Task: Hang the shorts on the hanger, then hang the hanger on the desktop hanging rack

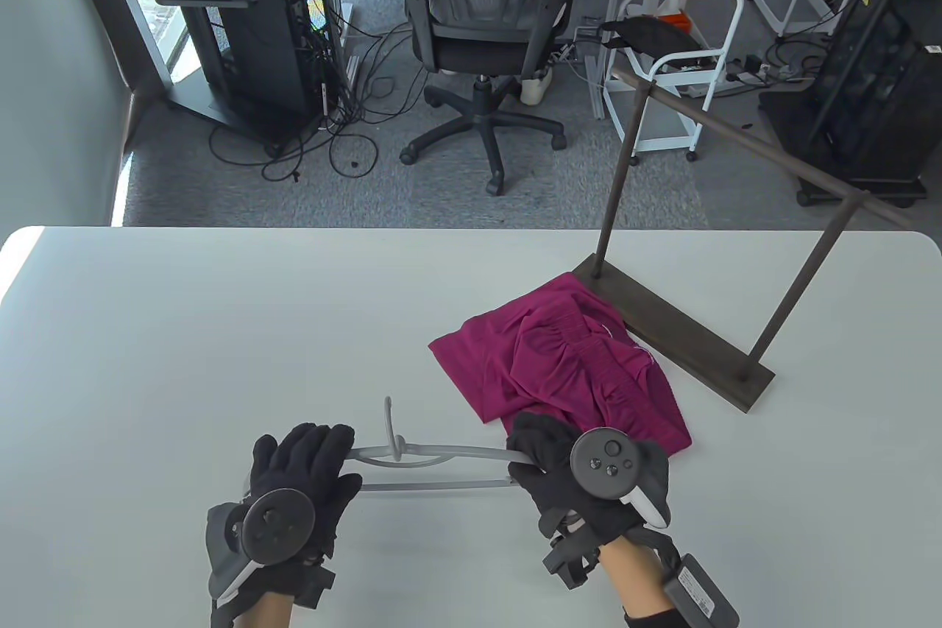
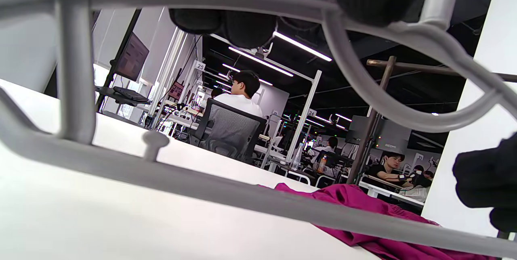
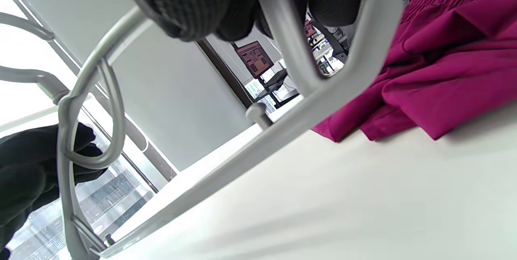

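Counting one grey hanger (image 1: pixel 434 466), one pair of magenta shorts (image 1: pixel 567 363), one dark desktop rack (image 1: pixel 728 230) and two gloved hands on the white table (image 1: pixel 184 333).

Looking at the hanger: thin grey wire or plastic, a flat bottom bar, two curved shoulders meeting in a twisted neck, and a small hook (image 1: pixel 388 416) sticking up toward 12 o'clock. Lying with its long axis running 9 to 3 o'clock across the near part of the table, just at the near edge of the shorts.

Gripping it at both ends: left hand (image 1: pixel 298 488) curling its fingers over the 9 o'clock tip, right hand (image 1: pixel 581 481) wrapping round the 3 o'clock tip, fingers closed tight on the bars in the right wrist view (image 3: pixel 282 30). Showing up in the left wrist view too (image 2: pixel 226 195), with the bottom bar seeming to float slightly off the tabletop.

Lying crumpled at about 1 o'clock from the hanger, the shorts with the gathered waistband facing up and pointing toward 1 o'clock, far corner touching or overlapping the rack's base plank. Standing at 2 o'clock, the rack with two uprights and one crossbar, running diagonally from 11 to 4 o'clock.
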A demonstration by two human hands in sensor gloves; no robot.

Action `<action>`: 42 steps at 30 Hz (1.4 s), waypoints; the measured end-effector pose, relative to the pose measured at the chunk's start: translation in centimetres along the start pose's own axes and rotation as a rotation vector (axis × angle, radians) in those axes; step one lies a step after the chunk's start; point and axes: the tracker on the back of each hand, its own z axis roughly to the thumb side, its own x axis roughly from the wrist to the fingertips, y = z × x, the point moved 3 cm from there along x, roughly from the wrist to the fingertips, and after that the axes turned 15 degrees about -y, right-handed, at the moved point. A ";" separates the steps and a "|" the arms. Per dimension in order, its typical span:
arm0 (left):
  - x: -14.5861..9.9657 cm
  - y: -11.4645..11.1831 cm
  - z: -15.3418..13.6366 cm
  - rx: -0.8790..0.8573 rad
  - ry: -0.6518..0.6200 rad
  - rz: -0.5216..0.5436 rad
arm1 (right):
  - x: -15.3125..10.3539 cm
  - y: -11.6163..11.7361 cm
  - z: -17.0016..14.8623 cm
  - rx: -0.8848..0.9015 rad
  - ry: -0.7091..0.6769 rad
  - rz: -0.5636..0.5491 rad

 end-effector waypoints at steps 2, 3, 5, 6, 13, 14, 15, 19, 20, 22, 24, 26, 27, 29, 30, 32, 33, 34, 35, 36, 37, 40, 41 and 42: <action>0.0 -0.1 -0.1 -0.007 0.002 -0.004 | 0.0 0.2 0.1 0.005 -0.009 0.016; 0.0 -0.1 0.0 -0.009 0.002 -0.006 | 0.0 0.2 0.1 0.004 -0.013 0.020; 0.1 -0.1 0.0 -0.005 -0.002 -0.008 | 0.0 0.3 0.1 0.017 -0.020 0.025; 0.1 -0.1 0.0 -0.012 0.000 -0.002 | 0.0 0.3 0.1 0.018 -0.019 0.024; -0.2 0.1 -0.8 -0.154 0.034 0.053 | -0.2 -3.3 0.3 -0.086 -0.032 -0.022; -0.3 0.4 -0.9 -0.175 0.039 0.073 | -0.2 -4.3 0.1 -0.116 -0.025 -0.042; -0.4 0.5 -1.0 -0.182 0.044 0.083 | -0.2 -5.1 -0.2 -0.144 -0.014 -0.054; -0.7 0.8 -1.1 -0.157 0.061 0.096 | 0.4 -8.6 -1.9 -0.272 0.074 -0.126; -0.7 0.8 -1.1 -0.155 0.061 0.085 | 0.7 -9.4 -2.5 -0.302 0.106 -0.124; -0.7 0.7 -1.2 -0.153 0.064 0.079 | 1.2 -10.6 -3.7 -0.359 0.166 -0.119; -0.8 0.8 -1.2 -0.147 0.069 0.076 | 1.8 -11.6 -5.1 -0.448 0.224 -0.102; -0.9 0.8 -1.2 -0.140 0.074 0.076 | 2.2 -12.3 -6.9 -0.529 0.324 -0.082; -0.9 0.8 -1.2 -0.140 0.077 0.076 | 2.3 -12.4 -7.5 -0.542 0.351 -0.072; -0.9 0.8 -1.3 -0.140 0.082 0.073 | 2.4 -12.4 -9.6 -0.576 0.447 0.005; -0.9 0.8 -1.3 -0.139 0.084 0.070 | 2.3 -12.1 -11.0 -0.583 0.498 0.053; -0.9 0.9 -1.3 -0.135 0.086 0.067 | 1.9 -11.5 -13.1 -0.575 0.561 0.138; -0.9 0.8 -1.3 -0.134 0.087 0.065 | 1.5 -10.7 -14.6 -0.539 0.579 0.220; -0.9 0.8 -1.3 -0.134 0.087 0.064 | 1.3 -10.4 -15.0 -0.528 0.589 0.243; -0.8 0.8 -1.3 -0.133 0.088 0.063 | 0.9 -9.9 -15.8 -0.508 0.617 0.290; -0.8 0.8 -1.3 -0.133 0.088 0.061 | 0.5 -9.3 -16.6 -0.490 0.645 0.331; -0.8 0.8 -1.3 -0.133 0.089 0.058 | 0.3 -9.0 -17.0 -0.482 0.655 0.352; -0.7 0.6 -1.3 -0.132 0.090 0.047 | -0.5 -7.3 -18.1 -0.463 0.695 0.427; -0.7 0.6 -1.3 -0.132 0.090 0.044 | -0.8 -6.6 -18.3 -0.476 0.727 0.470; -0.7 0.5 -1.3 -0.132 0.090 0.041 | -1.0 -6.1 -18.5 -0.490 0.734 0.503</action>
